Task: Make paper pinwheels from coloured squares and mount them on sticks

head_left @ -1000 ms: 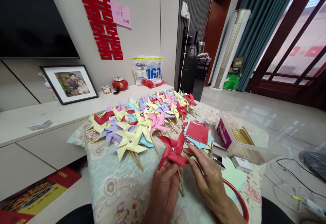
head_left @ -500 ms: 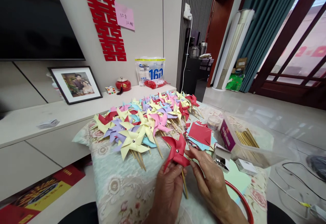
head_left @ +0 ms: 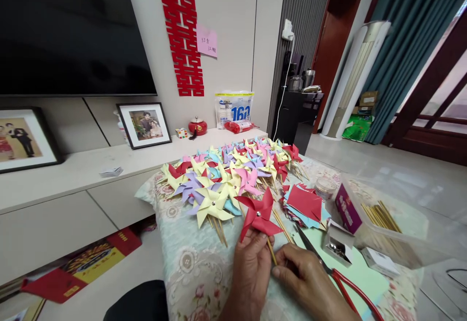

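A red paper pinwheel (head_left: 260, 211) with a shiny pin at its centre stands upright in front of me. My left hand (head_left: 250, 270) pinches it from below, thumb against the lower blades. My right hand (head_left: 312, 279) has its fingers closed round the lower end of the pinwheel's wooden stick (head_left: 272, 251). Red-handled scissors (head_left: 339, 276) lie beside the right hand, partly covered by it. Beyond the hands is a dense bunch of finished pinwheels (head_left: 229, 180) in yellow, purple, pink, blue and red. A stack of coloured paper squares (head_left: 304, 203) lies to their right.
A clear plastic box (head_left: 397, 243) with wooden sticks (head_left: 381, 216) stands at the right. Near it are an open small box of metal pins (head_left: 338, 245), a closed white box (head_left: 380, 261) and green paper (head_left: 368, 287). A floral tablecloth (head_left: 193, 277) covers the table.
My right hand has moved from the pinwheel's blade down to its stick. The pinwheel now faces me more fully. The view has turned left, and the scissors show more.
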### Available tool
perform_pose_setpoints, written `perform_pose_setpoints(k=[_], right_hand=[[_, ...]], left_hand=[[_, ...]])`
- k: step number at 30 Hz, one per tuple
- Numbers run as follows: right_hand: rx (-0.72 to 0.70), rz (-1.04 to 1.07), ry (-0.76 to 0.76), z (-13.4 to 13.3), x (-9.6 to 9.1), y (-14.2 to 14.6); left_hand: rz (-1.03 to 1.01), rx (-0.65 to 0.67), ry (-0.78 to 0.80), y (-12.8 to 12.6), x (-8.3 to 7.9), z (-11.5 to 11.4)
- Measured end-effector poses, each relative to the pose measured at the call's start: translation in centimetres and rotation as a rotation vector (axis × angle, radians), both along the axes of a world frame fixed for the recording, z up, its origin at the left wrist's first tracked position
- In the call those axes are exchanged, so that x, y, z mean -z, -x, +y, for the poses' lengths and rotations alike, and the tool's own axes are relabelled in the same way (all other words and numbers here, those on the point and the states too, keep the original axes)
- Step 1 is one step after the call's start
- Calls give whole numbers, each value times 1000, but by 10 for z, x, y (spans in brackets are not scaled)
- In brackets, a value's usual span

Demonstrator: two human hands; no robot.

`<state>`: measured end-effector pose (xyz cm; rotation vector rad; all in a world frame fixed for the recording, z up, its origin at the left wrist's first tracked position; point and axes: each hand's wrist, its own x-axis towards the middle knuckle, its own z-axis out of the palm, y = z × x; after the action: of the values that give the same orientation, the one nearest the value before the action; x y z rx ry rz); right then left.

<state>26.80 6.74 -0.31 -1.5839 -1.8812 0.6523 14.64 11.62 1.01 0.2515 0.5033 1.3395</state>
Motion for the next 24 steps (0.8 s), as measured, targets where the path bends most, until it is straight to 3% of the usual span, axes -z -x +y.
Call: perform_pose_setpoints(k=[5,13,21,24], right_hand=[[63,91,42,1,6,3],[47,156,170,9,-5,0],[-28,78,187,20,-18,-1],[-7,-76,98,34,-29,-10]], left_hand=[[27,19,-22,0,2,-3],[-14,3,10,-4,4,-2],[-25,-25,22,-3,6,-1],[5,26,101,0,6,-2]])
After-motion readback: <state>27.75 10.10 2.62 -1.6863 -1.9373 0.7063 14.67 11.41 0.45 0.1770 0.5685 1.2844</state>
